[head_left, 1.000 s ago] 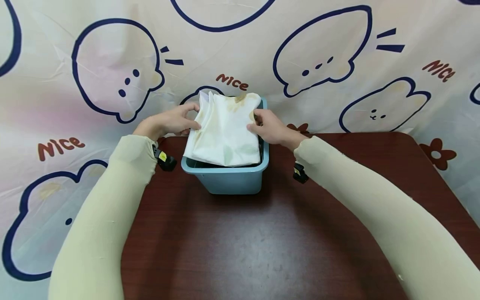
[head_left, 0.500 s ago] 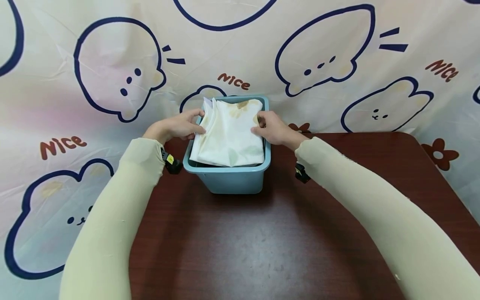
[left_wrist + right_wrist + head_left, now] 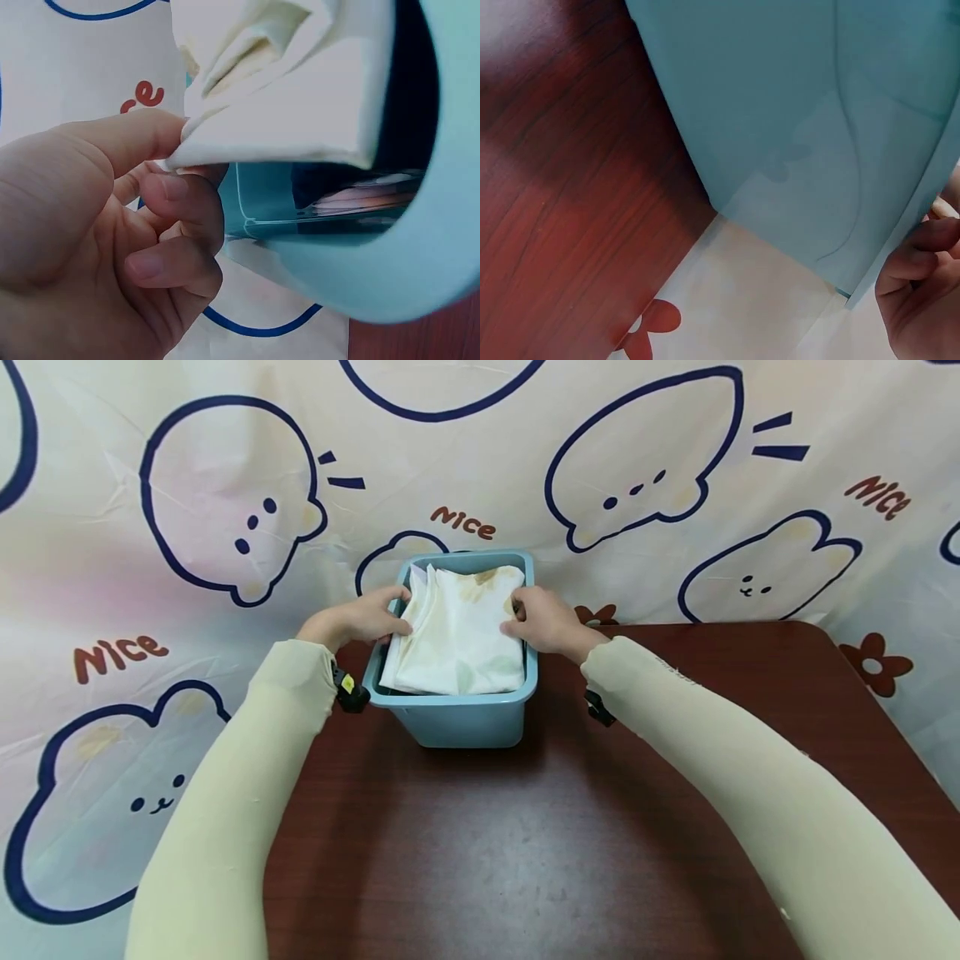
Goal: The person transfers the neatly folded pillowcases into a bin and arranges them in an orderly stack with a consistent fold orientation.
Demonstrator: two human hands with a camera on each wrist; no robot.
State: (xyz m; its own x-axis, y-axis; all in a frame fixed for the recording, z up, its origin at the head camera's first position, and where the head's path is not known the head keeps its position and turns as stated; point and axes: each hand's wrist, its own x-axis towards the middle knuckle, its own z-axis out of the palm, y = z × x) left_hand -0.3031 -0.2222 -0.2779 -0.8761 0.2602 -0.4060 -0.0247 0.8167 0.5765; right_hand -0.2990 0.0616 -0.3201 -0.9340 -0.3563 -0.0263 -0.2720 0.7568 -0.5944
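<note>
A folded white cloth with faint leaf and brown flower prints lies in the mouth of a light blue plastic bin. My left hand pinches its left edge between thumb and fingers. In the left wrist view, the cloth is held above the bin's inside, where dark and pinkish items show underneath. At the opposite edge, my right hand grips the cloth over the bin's right rim. The right wrist view has only part of that hand, beside the bin's outer wall; its fingertips are hidden.
The bin stands at the back of a dark red-brown wooden table. Directly behind hangs a pale curtain printed with cartoon outlines and "Nice" lettering. Black wrist cameras sit on both wrists.
The cloth has sunk lower into the bin, and the bin's back rim has come into view. My left hand has shifted right and slightly down with it; the right hand has lowered a little.
</note>
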